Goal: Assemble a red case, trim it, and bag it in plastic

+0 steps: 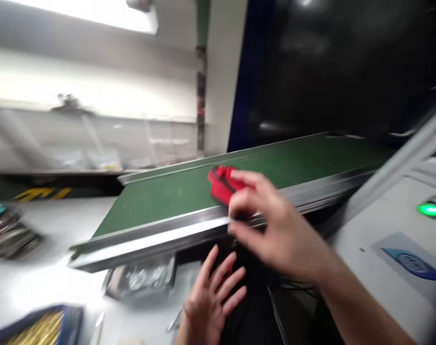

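A red and black object (223,186) is held in the fingers of my right hand (271,215), over the near edge of the green conveyor belt (167,194). Motion blur hides the object's details. My left hand (214,294) is lower down, below the belt's metal side rail, with its fingers spread and nothing in it. The two hands do not touch.
Lower left, a blue bin (72,321) holds many brass-coloured pieces. A tray (141,280) with clear-wrapped items sits under the belt. Dark blurred items (11,235) lie at the far left. At the right stands a grey machine panel (379,220) with a lit green button (432,210).
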`<control>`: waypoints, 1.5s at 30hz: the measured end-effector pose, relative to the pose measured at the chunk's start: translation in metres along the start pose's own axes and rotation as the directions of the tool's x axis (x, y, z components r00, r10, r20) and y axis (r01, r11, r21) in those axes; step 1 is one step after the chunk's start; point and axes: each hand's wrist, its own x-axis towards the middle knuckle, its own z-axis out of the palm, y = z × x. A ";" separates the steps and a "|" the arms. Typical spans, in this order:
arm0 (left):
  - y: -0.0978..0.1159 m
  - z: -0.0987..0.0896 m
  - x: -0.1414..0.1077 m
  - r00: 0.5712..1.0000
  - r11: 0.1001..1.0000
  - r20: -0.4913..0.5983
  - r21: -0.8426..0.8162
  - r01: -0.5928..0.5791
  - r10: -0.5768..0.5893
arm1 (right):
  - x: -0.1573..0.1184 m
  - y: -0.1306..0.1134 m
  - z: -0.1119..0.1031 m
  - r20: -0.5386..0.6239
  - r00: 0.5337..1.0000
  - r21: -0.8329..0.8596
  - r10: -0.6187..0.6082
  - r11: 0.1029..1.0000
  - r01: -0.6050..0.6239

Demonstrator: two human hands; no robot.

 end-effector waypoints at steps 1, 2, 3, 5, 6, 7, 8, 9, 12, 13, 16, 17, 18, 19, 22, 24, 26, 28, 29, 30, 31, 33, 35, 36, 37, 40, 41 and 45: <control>-0.004 -0.009 -0.008 0.998 0.985 0.024 -0.166 -0.056 0.061 | -0.032 -0.030 0.025 0.038 0.994 0.034 -0.104 0.994 0.103; -0.009 -0.021 -0.018 0.995 0.954 0.034 -0.290 -0.078 0.091 | -0.064 -0.055 0.051 0.063 0.985 0.062 -0.159 0.986 0.155; -0.016 -0.033 -0.031 0.995 0.916 0.038 -0.394 -0.071 0.094 | -0.095 -0.074 0.075 0.082 0.975 0.059 -0.206 0.978 0.201; -0.035 -0.055 -0.062 1.000 0.850 -0.007 -0.527 -0.013 0.011 | -0.149 -0.098 0.117 0.117 0.954 0.052 -0.277 0.961 0.272; -0.046 -0.065 -0.079 0.997 0.819 -0.064 -0.574 -0.003 -0.042 | -0.172 -0.105 0.132 0.139 0.947 0.102 -0.289 0.955 0.277; -0.056 -0.073 -0.094 0.987 0.789 -0.138 -0.614 -0.018 -0.084 | -0.190 -0.110 0.143 0.152 0.955 0.174 -0.253 0.958 0.226; -0.066 -0.079 -0.108 0.970 0.766 -0.219 -0.640 -0.058 -0.110 | -0.205 -0.113 0.150 0.173 0.970 0.259 -0.171 0.958 0.122; -0.074 -0.083 -0.119 0.947 0.752 -0.297 -0.651 -0.108 -0.121 | -0.217 -0.115 0.153 0.205 0.977 0.334 -0.053 0.943 -0.019; -0.090 -0.091 -0.141 0.899 0.751 -0.423 -0.630 -0.197 -0.119 | -0.232 -0.122 0.150 0.318 0.931 0.443 0.181 0.840 -0.314; -0.092 -0.092 -0.144 0.893 0.750 -0.432 -0.632 -0.196 -0.131 | -0.232 -0.125 0.149 0.343 0.924 0.462 0.171 0.826 -0.324; -0.098 -0.094 -0.150 0.861 0.730 -0.466 -0.659 -0.183 -0.205 | -0.230 -0.135 0.148 0.369 0.926 0.501 0.077 0.823 -0.268; -0.100 -0.094 -0.150 0.845 0.719 -0.483 -0.669 -0.188 -0.229 | -0.229 -0.139 0.149 0.375 0.925 0.499 0.057 0.828 -0.254; -0.101 -0.094 -0.151 0.832 0.709 -0.497 -0.678 -0.194 -0.247 | -0.228 -0.142 0.150 0.378 0.925 0.496 0.041 0.835 -0.240; -0.102 -0.093 -0.151 0.823 0.701 -0.506 -0.684 -0.202 -0.256 | -0.228 -0.144 0.152 0.378 0.925 0.492 0.030 0.840 -0.229; -0.103 -0.093 -0.149 0.827 0.689 -0.493 -0.699 -0.192 -0.269 | -0.229 -0.149 0.156 0.378 0.926 0.486 0.025 0.846 -0.221; -0.102 -0.093 -0.147 0.831 0.695 -0.483 -0.697 -0.175 -0.275 | -0.229 -0.149 0.158 0.386 0.922 0.483 0.041 0.842 -0.240; -0.100 -0.093 -0.143 0.832 0.705 -0.478 -0.691 -0.158 -0.282 | -0.230 -0.147 0.159 0.398 0.916 0.480 0.046 0.841 -0.250; -0.100 -0.093 -0.141 0.829 0.721 -0.482 -0.677 -0.147 -0.283 | -0.233 -0.144 0.160 0.404 0.915 0.474 0.016 0.851 -0.224; -0.102 -0.093 -0.139 0.829 0.732 -0.483 -0.667 -0.139 -0.282 | -0.235 -0.142 0.161 0.402 0.916 0.471 -0.011 0.860 -0.196; -0.105 -0.093 -0.139 0.827 0.744 -0.485 -0.655 -0.130 -0.283 | -0.239 -0.139 0.161 0.398 0.917 0.466 -0.037 0.869 -0.167; -0.108 -0.094 -0.138 0.822 0.759 -0.492 -0.640 -0.120 -0.285 | -0.243 -0.135 0.162 0.394 0.918 0.461 -0.051 0.875 -0.148; -0.116 -0.096 -0.138 0.805 0.793 -0.514 -0.603 -0.092 -0.297 | -0.253 -0.127 0.165 0.392 0.920 0.447 -0.027 0.879 -0.165; -0.122 -0.101 -0.140 0.799 0.834 -0.522 -0.550 -0.048 -0.298 | -0.264 -0.116 0.170 0.451 0.890 0.418 0.066 0.865 -0.276; -0.124 -0.104 -0.142 0.810 0.856 -0.511 -0.517 -0.023 -0.287 | -0.270 -0.110 0.174 0.506 0.855 0.410 0.113 0.841 -0.354; -0.126 -0.108 -0.144 0.830 0.877 -0.489 -0.480 -0.001 -0.267 | -0.274 -0.104 0.178 0.575 0.805 0.413 0.147 0.797 -0.440; -0.131 -0.120 -0.153 0.898 0.912 -0.374 -0.405 0.068 -0.233 | -0.284 -0.088 0.190 0.780 0.604 0.420 0.163 0.580 -0.698; -0.134 -0.123 -0.157 0.910 0.910 -0.333 -0.404 0.099 -0.247 | -0.287 -0.083 0.194 0.826 0.540 0.397 0.161 0.514 -0.760; -0.151 -0.128 -0.169 0.918 0.874 -0.250 -0.456 0.168 -0.307 | -0.289 -0.068 0.205 0.937 0.323 0.245 0.135 0.409 -0.879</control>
